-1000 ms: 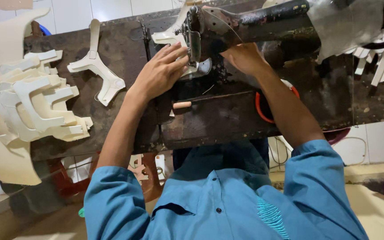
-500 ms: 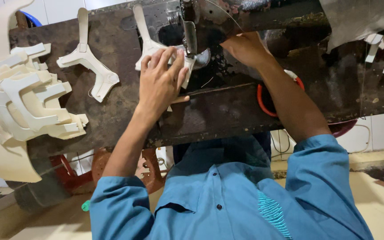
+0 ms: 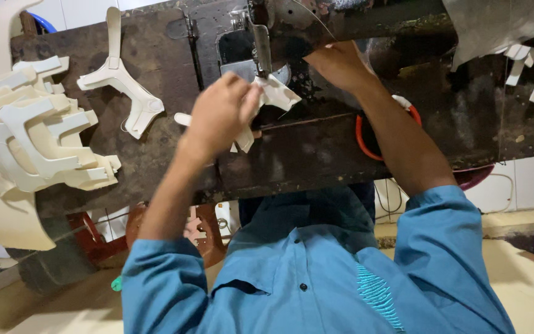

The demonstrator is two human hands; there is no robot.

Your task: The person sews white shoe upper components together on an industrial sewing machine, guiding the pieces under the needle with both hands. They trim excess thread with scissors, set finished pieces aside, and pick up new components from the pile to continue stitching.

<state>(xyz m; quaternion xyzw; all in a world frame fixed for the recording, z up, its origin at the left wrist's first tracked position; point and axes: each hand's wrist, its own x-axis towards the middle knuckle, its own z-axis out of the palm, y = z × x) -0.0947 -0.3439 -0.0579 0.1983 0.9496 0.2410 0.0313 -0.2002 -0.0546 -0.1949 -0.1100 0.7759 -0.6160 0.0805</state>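
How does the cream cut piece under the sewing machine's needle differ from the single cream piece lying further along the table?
The piece at the needle is gripped by the left hand and partly hidden by it; the lone piece lies untouched, its whole forked shape showing. The piece at the needle sits under the machine's presser foot; the lone piece lies flat on the dark table, between the machine and the stack of pieces. Both are cream, flat cut-outs.
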